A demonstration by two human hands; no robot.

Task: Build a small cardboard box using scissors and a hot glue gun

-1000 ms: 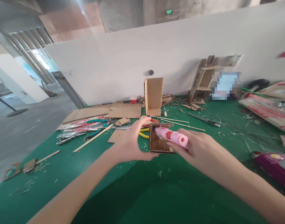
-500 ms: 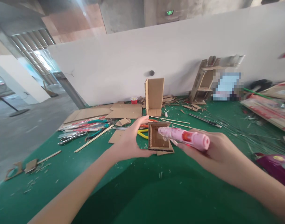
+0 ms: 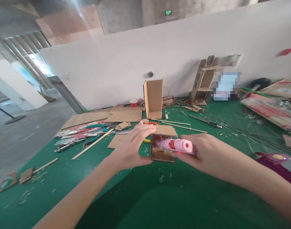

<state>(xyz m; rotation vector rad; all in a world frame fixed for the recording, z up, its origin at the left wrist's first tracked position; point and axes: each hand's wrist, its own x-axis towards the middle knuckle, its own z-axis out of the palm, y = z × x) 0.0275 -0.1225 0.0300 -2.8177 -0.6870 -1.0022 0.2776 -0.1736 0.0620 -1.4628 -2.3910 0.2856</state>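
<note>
My right hand (image 3: pixel 202 151) is wrapped round a pink hot glue gun (image 3: pixel 181 145), whose front end reaches into a small cardboard box (image 3: pixel 163 155). The box's open side faces me and to the right; the nozzle tip is lost in blur and shadow inside it. My left hand (image 3: pixel 133 144) grips the box from its left side, fingers over the top and thumb under the lower edge. Behind the hands, a taller cardboard piece with folded walls (image 3: pixel 155 98) stands upright on the green table (image 3: pixel 126 200).
Wrapped tools (image 3: pixel 74 135), flat cardboard sheets (image 3: pixel 126 114) and a thin wooden strip (image 3: pixel 93 144) lie to the left. At the back are a red-and-white spool (image 3: pixel 133 103) and a cardboard shelf model (image 3: pixel 202 82). A utility knife (image 3: pixel 206 121) and a purple object (image 3: pixel 271 165) are to the right.
The box has tilted, so its top face now shows. The glue gun has moved left and points deeper into the box. My left fingers have shifted over the top edge.
</note>
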